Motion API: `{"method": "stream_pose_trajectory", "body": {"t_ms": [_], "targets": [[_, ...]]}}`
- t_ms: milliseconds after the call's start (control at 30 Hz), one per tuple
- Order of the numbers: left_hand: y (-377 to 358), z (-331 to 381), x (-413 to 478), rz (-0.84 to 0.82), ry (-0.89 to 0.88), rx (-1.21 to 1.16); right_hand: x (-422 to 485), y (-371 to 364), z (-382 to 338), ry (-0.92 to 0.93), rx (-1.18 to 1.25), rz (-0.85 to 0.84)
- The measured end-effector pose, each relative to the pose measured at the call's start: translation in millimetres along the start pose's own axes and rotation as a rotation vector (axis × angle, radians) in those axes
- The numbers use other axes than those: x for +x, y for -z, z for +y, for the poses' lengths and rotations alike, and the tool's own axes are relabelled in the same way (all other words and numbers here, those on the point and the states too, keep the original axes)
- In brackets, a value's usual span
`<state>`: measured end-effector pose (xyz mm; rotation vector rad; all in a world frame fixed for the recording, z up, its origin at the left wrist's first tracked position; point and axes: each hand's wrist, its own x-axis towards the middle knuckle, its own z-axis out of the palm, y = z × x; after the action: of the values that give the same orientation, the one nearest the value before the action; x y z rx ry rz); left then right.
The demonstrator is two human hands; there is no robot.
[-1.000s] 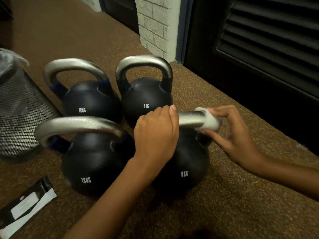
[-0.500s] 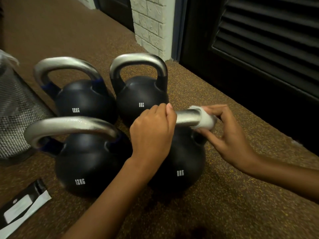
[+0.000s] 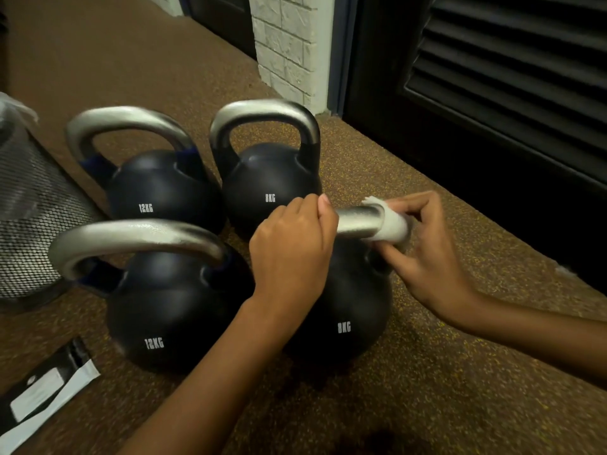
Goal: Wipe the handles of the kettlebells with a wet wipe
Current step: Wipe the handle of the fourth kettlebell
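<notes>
Little has shifted: the left hand (image 3: 290,254) still grips the handle (image 3: 358,220) of the front 8KG kettlebell (image 3: 354,310), and the right hand (image 3: 427,257) pinches the wet wipe (image 3: 392,226) round its right end. A 12KG kettlebell (image 3: 164,316) crowds its left, with a mesh bin (image 3: 29,218) and a packet (image 3: 42,392) beyond.

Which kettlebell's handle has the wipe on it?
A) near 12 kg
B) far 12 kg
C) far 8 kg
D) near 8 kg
D: the right hand holds the wipe round the handle of the near 8 kg kettlebell, while the left hand grips the same handle.

Matt black kettlebells (image 3: 170,316), brushed-metal handles (image 3: 138,234)
</notes>
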<state>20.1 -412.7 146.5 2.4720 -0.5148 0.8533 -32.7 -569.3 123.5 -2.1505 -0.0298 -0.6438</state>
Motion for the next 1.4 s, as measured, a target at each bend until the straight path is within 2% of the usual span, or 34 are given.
{"method": "stream_pose_trajectory", "body": {"t_ms": [233,300,400,467,567,733,833,1067,1133,1233,1300,1400], "targets": [[1,0,-1,0.001,-0.003,0.012,-17,-9,8,-0.34,0.141,0.121],[1,0,0,0.014,0.002,0.02,-14,-9,7,-0.314,0.137,0.129],[1,0,0,0.012,0.006,-0.012,-5,-7,1,-0.123,0.086,0.086],[0,0,-1,0.0,0.004,-0.031,-3,-8,-2,-0.063,0.081,0.064],[0,0,-1,0.001,0.0,-0.028,-6,-9,-1,-0.129,0.1,0.083],[0,0,0,0.013,0.002,-0.01,-14,-11,5,-0.343,0.156,0.092],[0,0,-1,0.02,-0.002,0.009,-14,-10,5,-0.33,0.12,0.09],[0,0,-1,0.002,-0.005,0.004,-19,2,-12,-0.145,0.171,-0.132],[1,0,0,0.003,-0.003,-0.013,-13,5,-12,-0.186,0.224,-0.124],[2,1,0,0.006,0.003,-0.019,8,8,-5,-0.357,0.285,-0.118],[2,0,0,0.004,-0.001,-0.028,23,9,-2,-0.441,0.285,-0.19],[1,-1,0,0.009,0.004,-0.033,37,11,-3,-0.425,0.179,-0.318]]}}
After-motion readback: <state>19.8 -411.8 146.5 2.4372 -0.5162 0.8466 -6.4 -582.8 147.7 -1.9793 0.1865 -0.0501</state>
